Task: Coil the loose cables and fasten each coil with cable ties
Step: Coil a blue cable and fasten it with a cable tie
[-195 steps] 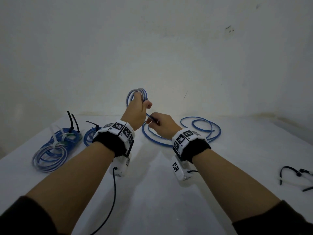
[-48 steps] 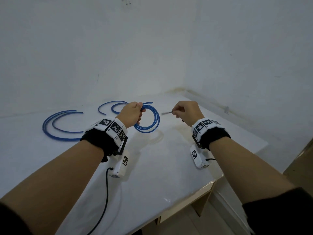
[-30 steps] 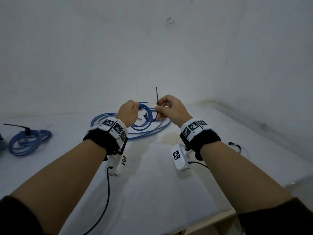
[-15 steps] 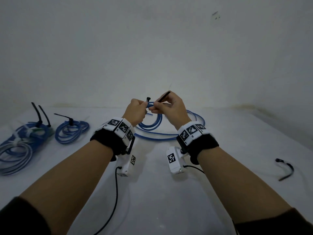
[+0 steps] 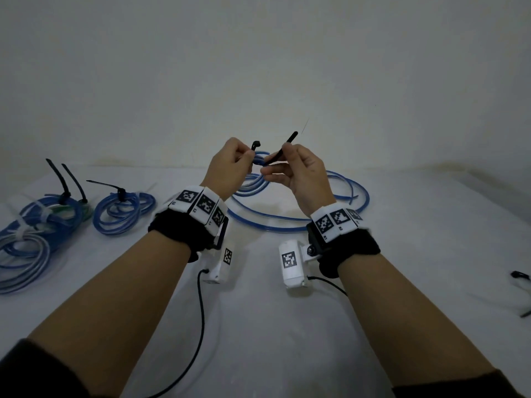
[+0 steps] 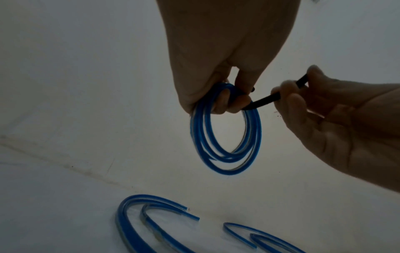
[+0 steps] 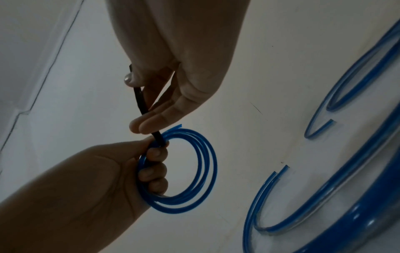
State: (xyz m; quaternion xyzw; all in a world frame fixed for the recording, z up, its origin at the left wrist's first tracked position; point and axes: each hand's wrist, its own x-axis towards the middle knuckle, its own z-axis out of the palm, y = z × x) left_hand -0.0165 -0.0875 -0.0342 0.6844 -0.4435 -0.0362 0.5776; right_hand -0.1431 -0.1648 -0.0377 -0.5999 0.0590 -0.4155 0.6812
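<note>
Left wrist view showed the blue coil (image 6: 226, 133) hanging as a small ring of several turns from the left hand (image 6: 218, 56), whose curled fingers (image 6: 225, 102) clamped the turns together at the top of the ring. A black cable tie (image 6: 266, 101) ran from that clamped spot across to the right hand (image 6: 337, 119), which pinched the strap between thumb and fingertips while its other fingers lay looser. So both hands were occupied: the left gripping the coil, the right holding the tie.

From the head view, the tie's head (image 5: 255, 144) stuck up just above the left hand's knuckles, and its free tail (image 5: 288, 139) rose past the right hand's thumb, pointing up and away. The strap's long axis therefore lay roughly across the gap between the two hands, with the head on the left-hand side and the tail on the right. The coming move, as I judge it, turns on that: the tail has to be curled back toward the left hand and fed into the head, which sits right beside the left fingers.

Beyond the hands, loose cable (image 5: 301, 225) lay in wide arcs on the table (image 5: 287, 340). Well off to the left of the left hand sat the tied coils (image 5: 123, 211), black tie tails standing up from them. Far to the right of the right hand, spare ties (image 5: 521, 278) lay at the picture's edge.
</note>
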